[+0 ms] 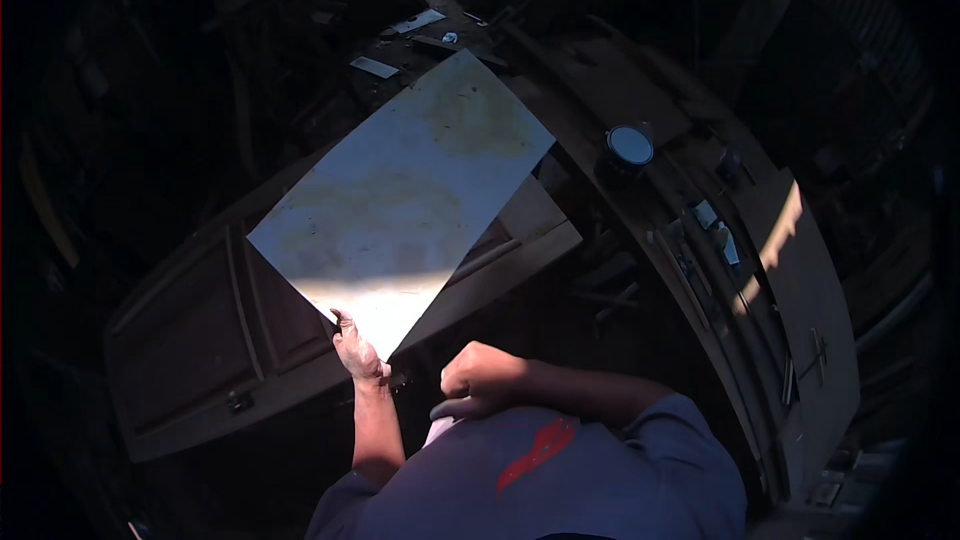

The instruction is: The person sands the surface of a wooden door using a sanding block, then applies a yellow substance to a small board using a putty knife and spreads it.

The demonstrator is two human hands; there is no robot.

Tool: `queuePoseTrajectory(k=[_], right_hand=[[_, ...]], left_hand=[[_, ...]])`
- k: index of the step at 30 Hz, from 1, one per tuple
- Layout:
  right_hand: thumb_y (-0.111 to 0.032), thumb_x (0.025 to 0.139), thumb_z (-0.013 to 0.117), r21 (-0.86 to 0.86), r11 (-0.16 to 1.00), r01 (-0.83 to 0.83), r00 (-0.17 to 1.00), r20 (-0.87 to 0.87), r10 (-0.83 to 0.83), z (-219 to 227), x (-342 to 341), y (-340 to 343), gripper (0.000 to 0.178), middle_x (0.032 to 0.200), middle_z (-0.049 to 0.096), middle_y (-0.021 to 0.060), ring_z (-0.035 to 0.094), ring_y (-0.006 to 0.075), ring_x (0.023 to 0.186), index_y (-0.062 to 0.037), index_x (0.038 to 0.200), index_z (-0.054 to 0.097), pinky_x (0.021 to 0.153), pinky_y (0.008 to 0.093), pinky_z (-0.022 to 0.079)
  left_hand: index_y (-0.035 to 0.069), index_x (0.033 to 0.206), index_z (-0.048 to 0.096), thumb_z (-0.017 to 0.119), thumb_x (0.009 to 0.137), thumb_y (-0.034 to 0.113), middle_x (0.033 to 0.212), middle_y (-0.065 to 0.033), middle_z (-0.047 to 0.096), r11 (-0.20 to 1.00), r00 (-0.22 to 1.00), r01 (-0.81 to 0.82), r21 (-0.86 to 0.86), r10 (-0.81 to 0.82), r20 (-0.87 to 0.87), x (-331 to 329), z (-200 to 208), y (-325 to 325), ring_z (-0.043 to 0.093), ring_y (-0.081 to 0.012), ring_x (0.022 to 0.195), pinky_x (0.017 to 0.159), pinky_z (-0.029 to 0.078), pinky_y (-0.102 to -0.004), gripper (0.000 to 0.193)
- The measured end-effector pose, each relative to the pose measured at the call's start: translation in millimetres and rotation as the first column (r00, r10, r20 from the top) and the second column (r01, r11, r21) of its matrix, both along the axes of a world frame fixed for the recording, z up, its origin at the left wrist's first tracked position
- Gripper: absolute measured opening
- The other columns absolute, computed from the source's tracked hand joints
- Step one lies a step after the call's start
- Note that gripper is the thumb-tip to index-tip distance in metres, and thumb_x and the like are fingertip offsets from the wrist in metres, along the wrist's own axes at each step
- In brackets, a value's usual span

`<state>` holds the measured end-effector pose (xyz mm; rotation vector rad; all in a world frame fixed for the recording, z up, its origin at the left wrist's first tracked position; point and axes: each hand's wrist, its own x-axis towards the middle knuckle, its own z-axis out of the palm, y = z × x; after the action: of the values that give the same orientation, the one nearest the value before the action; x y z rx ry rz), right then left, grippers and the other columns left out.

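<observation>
Grips the pale board (400,170) with the left hand (360,348) at its near corner — sunlit there, blotched yellowish-brown farther up. Holds the right hand (482,370) clenched just right of that corner, apart from the board; cannot tell whether around anything. Has a panelled wooden door (190,340) beneath the board, partly hidden by it. Has a pale-topped round tin (630,146) to the right of the board — and small pale scraps (375,67) off its far left side.
</observation>
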<state>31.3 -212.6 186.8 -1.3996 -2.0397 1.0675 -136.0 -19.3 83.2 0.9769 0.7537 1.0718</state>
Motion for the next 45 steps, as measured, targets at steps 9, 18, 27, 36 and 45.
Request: queuePoseTrajectory(k=[9, 18, 27, 36, 45], right_hand=[[-0.025, 0.094, 0.077, 0.209, 0.823, 0.527, 0.850, -0.119, -0.514, -38, 38, 5, 0.023, 0.109, 0.078, 0.0142, 0.075, 0.0266, 0.098, -0.0036, 0.103, 0.079, 0.105, 0.0421, 0.052], [-0.014, 0.101, 0.071, -0.331, 0.701, 0.631, 0.381, -0.655, -0.652, -112, 86, -12, 0.023, 0.105, 0.073, 0.0069, 0.068, 0.0131, 0.099, 0.0019, 0.117, 0.066, 0.089, 0.0296, 0.054], [-0.015, 0.102, 0.068, -0.451, 0.627, 0.635, 0.451, -0.443, -0.775, -190, 238, -58, 0.017, 0.082, 0.069, 0.0010, 0.065, 0.0087, 0.076, 0.0016, 0.107, 0.068, 0.065, 0.0286, 0.051], [-0.009, 0.090, 0.074, -0.215, 0.272, 0.938, 0.236, -0.181, -0.955, -269, 381, -139, 0.029, 0.101, 0.079, 0.0163, 0.077, 0.0207, 0.084, 0.0024, 0.117, 0.074, 0.078, 0.0341, 0.061], [-0.008, 0.100, 0.061, -0.321, -0.194, 0.927, -0.299, -0.321, -0.899, -214, 480, -288, 0.024, 0.078, 0.070, 0.0081, 0.067, 0.0166, 0.062, -0.0057, 0.120, 0.072, 0.062, 0.0337, 0.055]], left_hand=[[-0.001, 0.140, 0.055, 0.051, 0.108, 0.053, 0.129, -0.0123, 0.066, 0.913, 0.939, 0.289, -0.287, -0.213, 0.269, 39, 23, -13, 0.069, -0.0268, 0.113, 0.101, 0.057, -0.0440, 0.063], [0.003, 0.147, 0.050, 0.052, 0.109, 0.042, 0.143, -0.0113, 0.061, 0.723, 0.856, 0.461, -0.514, -0.210, 0.473, 128, -28, -74, 0.057, -0.0276, 0.132, 0.115, 0.045, -0.0446, 0.054], [0.003, 0.133, 0.059, 0.056, 0.106, 0.048, 0.123, -0.0085, 0.072, 0.677, 0.876, 0.476, -0.561, -0.423, 0.231, 241, -128, -126, 0.073, -0.0241, 0.104, 0.085, 0.063, -0.0393, 0.053], [0.004, 0.158, 0.037, 0.059, 0.108, 0.038, 0.148, -0.0166, 0.059, 0.543, 0.730, 0.410, -0.733, -0.677, -0.093, 305, -158, -184, 0.064, -0.0269, 0.126, 0.106, 0.052, -0.0419, 0.064], [0.005, 0.143, 0.057, 0.062, 0.108, 0.031, 0.130, -0.0109, 0.071, 0.601, 0.696, 0.330, -0.728, -0.676, -0.242, 350, -142, -197, 0.071, -0.0188, 0.109, 0.086, 0.056, -0.0342, 0.044]])
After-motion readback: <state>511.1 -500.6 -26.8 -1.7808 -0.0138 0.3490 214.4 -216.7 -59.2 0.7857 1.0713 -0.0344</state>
